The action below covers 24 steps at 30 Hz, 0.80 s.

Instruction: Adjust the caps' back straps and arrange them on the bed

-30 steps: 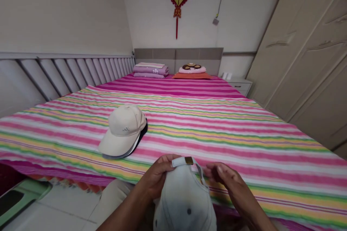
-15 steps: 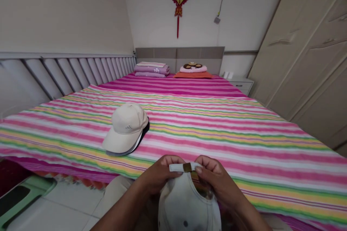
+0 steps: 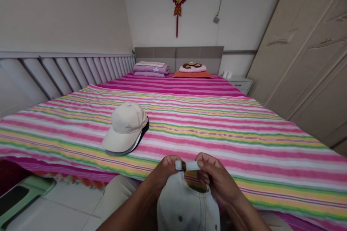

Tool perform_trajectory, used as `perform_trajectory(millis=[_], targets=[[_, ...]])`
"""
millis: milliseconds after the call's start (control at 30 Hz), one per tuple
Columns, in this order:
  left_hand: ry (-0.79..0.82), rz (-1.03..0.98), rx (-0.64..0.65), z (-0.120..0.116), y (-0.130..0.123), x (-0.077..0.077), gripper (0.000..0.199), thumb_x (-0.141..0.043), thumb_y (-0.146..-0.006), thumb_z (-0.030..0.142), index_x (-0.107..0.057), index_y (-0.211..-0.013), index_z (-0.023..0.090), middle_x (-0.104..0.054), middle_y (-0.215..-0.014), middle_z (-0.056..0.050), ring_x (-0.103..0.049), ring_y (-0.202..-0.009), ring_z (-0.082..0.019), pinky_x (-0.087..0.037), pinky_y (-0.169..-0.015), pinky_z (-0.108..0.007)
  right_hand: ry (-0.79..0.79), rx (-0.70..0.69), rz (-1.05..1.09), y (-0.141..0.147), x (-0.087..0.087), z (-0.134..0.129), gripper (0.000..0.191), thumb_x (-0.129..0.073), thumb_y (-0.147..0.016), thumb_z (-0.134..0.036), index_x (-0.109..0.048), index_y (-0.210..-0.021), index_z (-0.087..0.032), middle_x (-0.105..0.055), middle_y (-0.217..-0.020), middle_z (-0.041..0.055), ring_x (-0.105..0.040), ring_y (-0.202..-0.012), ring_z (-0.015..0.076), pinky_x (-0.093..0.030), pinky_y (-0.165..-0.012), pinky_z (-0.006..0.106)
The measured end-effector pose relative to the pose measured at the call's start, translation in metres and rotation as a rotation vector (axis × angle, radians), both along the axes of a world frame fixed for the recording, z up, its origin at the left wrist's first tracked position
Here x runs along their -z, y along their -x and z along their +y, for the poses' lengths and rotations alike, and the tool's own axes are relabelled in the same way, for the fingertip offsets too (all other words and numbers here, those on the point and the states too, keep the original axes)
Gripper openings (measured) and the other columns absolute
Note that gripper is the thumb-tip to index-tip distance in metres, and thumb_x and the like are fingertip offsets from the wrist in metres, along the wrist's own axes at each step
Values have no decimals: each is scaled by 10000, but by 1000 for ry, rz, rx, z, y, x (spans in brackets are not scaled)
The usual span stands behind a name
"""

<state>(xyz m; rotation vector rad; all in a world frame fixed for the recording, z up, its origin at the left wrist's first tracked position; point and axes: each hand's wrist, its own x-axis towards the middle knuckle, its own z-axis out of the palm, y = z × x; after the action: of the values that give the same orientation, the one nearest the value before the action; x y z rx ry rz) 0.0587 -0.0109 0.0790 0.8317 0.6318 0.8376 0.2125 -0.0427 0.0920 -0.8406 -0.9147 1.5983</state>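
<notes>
A pale baseball cap (image 3: 187, 202) is in front of me at the bed's near edge, its back opening and adjuster strap facing up. My left hand (image 3: 165, 169) pinches the strap beside its brown buckle (image 3: 183, 166). On the strap's other side, my right hand (image 3: 214, 169) grips the band between thumb and fingers. The cap's brim is out of sight. Farther off to the left, a cream cap (image 3: 127, 122) with a three-bar logo sits on the striped bedsheet (image 3: 217, 126), stacked over at least one darker cap whose edge shows beneath.
Folded purple bedding (image 3: 150, 69) and a pink-and-orange pile (image 3: 193, 70) lie by the headboard (image 3: 159, 53). A slatted rail (image 3: 67, 74) runs along the left. At lower left, a green stool (image 3: 29, 195) stands on the tiled floor. A nightstand (image 3: 241, 83) is at the far right.
The buckle has shifted left along the strap toward my left hand, leaving a longer stretch of band on the right. The stacked caps stay put.
</notes>
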Motion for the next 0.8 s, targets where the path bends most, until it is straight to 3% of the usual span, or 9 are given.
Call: perform_trajectory(millis=[233,367,433,500,600,700,800], targets=[[-17,-193,-11,4,3,14,320,-765,-473,328,-535,-573,130,-498,-461,36,-409,-405,-48,-277,-425,-177,100,-37,253,4,4,3,207,-619,-706,-289,-475,-608,-176,-384,-455,-69,-302,-399,59,-266,-419,194],[-119,-418,38,10,9,24,292,-731,-537,348,-518,-549,149,-440,-441,53,-380,-371,-52,-314,-410,-197,111,67,380,-6,6,10,201,-650,-676,-300,-490,-635,-184,-411,-523,-62,-362,-456,73,-351,-486,218],[-114,-429,27,13,11,28,277,-733,-539,328,-521,-547,148,-434,-449,54,-386,-377,-52,-319,-413,-196,79,95,336,-12,6,12,209,-639,-690,-337,-508,-640,-181,-429,-538,-53,-387,-486,81,-367,-507,221],[-64,-385,-1,14,10,29,270,-732,-541,317,-526,-557,144,-439,-452,50,-385,-381,-51,-300,-408,-188,26,34,187,-13,5,10,237,-623,-710,-376,-530,-640,-170,-448,-527,-46,-364,-464,72,-334,-464,202],[3,-308,-55,12,5,26,280,-731,-539,319,-522,-557,133,-451,-448,44,-371,-383,-45,-264,-402,-177,-10,-186,-58,-9,3,4,251,-717,-618,-344,-580,-711,-155,-494,-543,-44,-384,-462,62,-298,-435,184],[23,-219,-87,7,0,21,260,-717,-567,306,-535,-579,122,-491,-478,28,-394,-414,-49,-284,-429,-177,56,-372,-187,-2,4,-1,289,-766,-537,-278,-611,-733,-135,-545,-571,-26,-461,-499,86,-315,-445,189],[21,-188,-30,5,1,22,243,-696,-606,317,-571,-645,112,-528,-529,9,-434,-457,-63,-320,-476,-187,103,-311,-95,3,6,-2,258,-759,-537,-261,-624,-710,-127,-576,-572,-16,-475,-477,90,-343,-455,203]])
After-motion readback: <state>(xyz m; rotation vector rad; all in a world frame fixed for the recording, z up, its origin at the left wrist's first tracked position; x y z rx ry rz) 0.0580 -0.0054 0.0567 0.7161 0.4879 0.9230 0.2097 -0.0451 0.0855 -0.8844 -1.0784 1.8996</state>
